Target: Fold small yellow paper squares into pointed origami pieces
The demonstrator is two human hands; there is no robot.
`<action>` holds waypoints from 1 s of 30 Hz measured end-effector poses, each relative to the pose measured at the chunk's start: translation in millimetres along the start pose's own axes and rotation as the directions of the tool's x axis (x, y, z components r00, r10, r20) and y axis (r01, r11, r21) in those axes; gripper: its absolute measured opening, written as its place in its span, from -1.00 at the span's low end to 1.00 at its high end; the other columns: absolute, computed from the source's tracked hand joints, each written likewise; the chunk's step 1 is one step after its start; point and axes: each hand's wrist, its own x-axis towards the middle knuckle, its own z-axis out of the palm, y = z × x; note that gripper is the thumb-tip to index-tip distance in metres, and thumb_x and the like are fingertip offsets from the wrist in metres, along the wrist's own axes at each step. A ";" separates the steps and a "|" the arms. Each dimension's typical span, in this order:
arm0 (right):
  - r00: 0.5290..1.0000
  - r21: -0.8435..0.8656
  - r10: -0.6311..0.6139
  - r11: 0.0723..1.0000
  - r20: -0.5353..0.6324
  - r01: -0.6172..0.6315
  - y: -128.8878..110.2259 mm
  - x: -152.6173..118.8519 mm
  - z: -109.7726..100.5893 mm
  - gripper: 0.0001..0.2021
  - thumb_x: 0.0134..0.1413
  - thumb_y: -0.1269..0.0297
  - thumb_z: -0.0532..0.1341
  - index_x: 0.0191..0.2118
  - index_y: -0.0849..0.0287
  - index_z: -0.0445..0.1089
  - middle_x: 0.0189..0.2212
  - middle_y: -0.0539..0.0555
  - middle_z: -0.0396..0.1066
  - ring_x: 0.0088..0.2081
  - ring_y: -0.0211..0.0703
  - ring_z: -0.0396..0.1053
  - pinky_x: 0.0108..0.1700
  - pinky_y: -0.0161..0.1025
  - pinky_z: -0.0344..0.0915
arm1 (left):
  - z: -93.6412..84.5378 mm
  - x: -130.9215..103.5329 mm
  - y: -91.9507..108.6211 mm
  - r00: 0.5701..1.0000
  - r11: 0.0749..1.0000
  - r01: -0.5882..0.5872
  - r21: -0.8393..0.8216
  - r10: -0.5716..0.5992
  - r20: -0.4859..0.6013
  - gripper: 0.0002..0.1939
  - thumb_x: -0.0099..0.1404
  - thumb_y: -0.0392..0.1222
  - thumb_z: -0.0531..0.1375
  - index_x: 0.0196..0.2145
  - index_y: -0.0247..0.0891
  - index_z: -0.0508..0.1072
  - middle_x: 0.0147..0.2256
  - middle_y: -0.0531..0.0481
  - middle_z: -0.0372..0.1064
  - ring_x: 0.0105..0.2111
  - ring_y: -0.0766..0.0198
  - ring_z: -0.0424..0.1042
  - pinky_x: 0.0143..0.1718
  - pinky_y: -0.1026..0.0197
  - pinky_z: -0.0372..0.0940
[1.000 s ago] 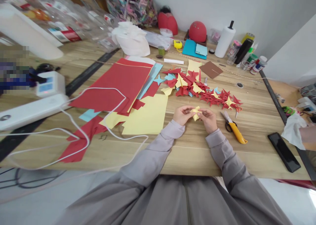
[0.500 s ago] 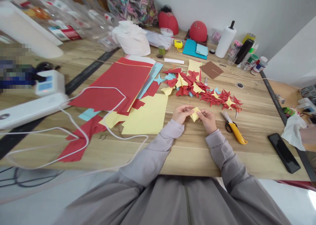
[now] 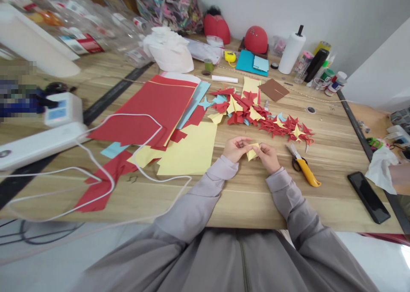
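Note:
A small folded piece of yellow paper (image 3: 252, 153) is held between both hands, a little above the wooden table. My left hand (image 3: 235, 149) pinches its left side with thumb and fingers. My right hand (image 3: 269, 157) grips the upper right edge, thumb on top. Just beyond the hands lies a long pile of folded red, yellow and blue paper shapes (image 3: 250, 108). Flat yellow paper (image 3: 192, 151) lies to the left, partly beside a stack of large red sheets (image 3: 150, 108).
To the right are scissors with a yellow cutter (image 3: 307, 172) and a black phone (image 3: 368, 197). A white cable (image 3: 160, 177) loops across the left side. Bottles (image 3: 333, 83), a white roll (image 3: 292, 53) and red domed objects (image 3: 256, 39) stand at the back.
The yellow paper has turned and tilted slightly between the fingers, and its shape looks different. Both hands stay in nearly the same place.

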 end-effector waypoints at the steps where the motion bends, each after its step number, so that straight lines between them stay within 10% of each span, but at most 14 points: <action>1: 1.000 -0.010 -0.006 1.000 0.009 0.006 0.5 -0.1 0.5 -0.64 -0.18 -0.05 0.23 -0.59 0.17 0.25 -0.68 -0.07 0.29 -0.63 -0.35 0.24 -0.55 -0.35 0.20 | 0.4 -0.1 0.0 1.000 1.000 0.005 -0.009 -0.005 0.010 -0.63 -0.22 -0.17 0.37 -0.39 -0.36 0.47 -0.64 0.08 0.33 -0.62 0.41 0.26 -0.53 0.30 0.19; 25: 0.973 0.002 -0.116 0.993 -0.199 0.118 2.7 2.1 -4.2 -0.75 -0.17 0.09 0.25 -0.55 0.18 0.34 -0.59 -0.05 0.28 -0.51 -0.32 0.18 -0.44 -0.34 0.15 | 8.1 -5.1 -12.7 0.994 0.998 0.027 0.057 -0.033 0.107 -0.45 -0.20 -0.25 0.35 -0.18 -0.36 0.37 -0.62 0.11 0.33 -0.61 0.36 0.33 -0.50 0.27 0.25; 30: 0.992 0.013 -0.099 0.995 -0.082 0.101 1.5 1.2 -2.8 -0.77 -0.26 0.16 0.32 -0.55 0.21 0.33 -0.62 -0.07 0.25 -0.55 -0.35 0.15 -0.48 -0.36 0.11 | 7.7 -6.6 -10.6 0.997 0.994 -0.033 0.106 0.025 0.072 -0.55 -0.19 -0.26 0.34 -0.26 -0.37 0.42 -0.65 0.13 0.28 -0.64 0.41 0.27 -0.53 0.32 0.20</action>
